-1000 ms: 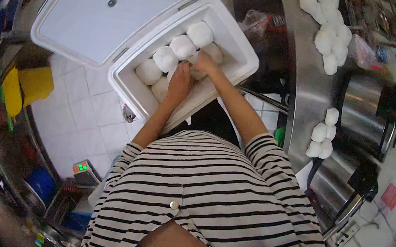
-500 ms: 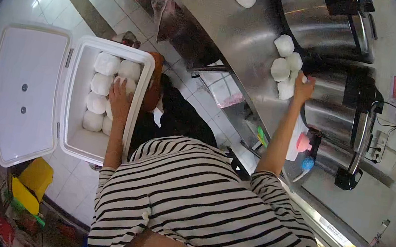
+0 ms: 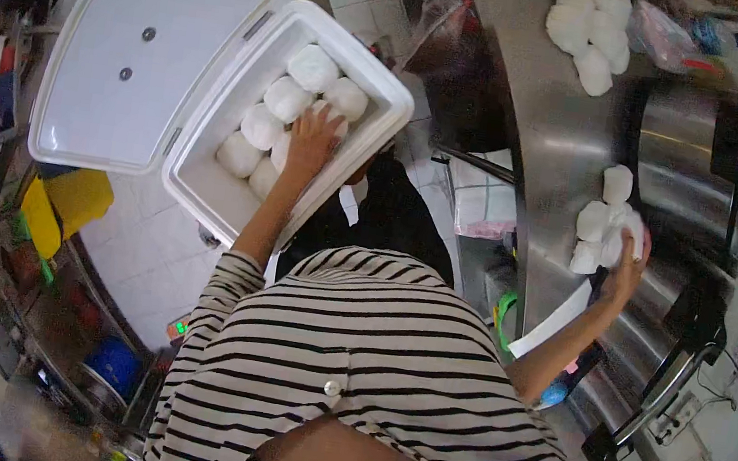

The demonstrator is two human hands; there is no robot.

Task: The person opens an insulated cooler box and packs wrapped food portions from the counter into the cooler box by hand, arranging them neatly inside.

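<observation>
White bundles (image 3: 288,100) already fill much of open cooler box (image 3: 390,103), left; left hand (image 3: 314,141) rests over one, fingers loosely spread. Right hand (image 3: 626,276) grasps counter bundle (image 3: 627,227), right. Near cluster (image 3: 591,221) and far cluster (image 3: 590,25) remain on counter (image 3: 565,158).

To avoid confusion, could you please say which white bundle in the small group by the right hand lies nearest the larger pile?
Of those, the uppermost white bundle in view, facing the larger pile; the other bundles lie lower, by the right hand.
</observation>
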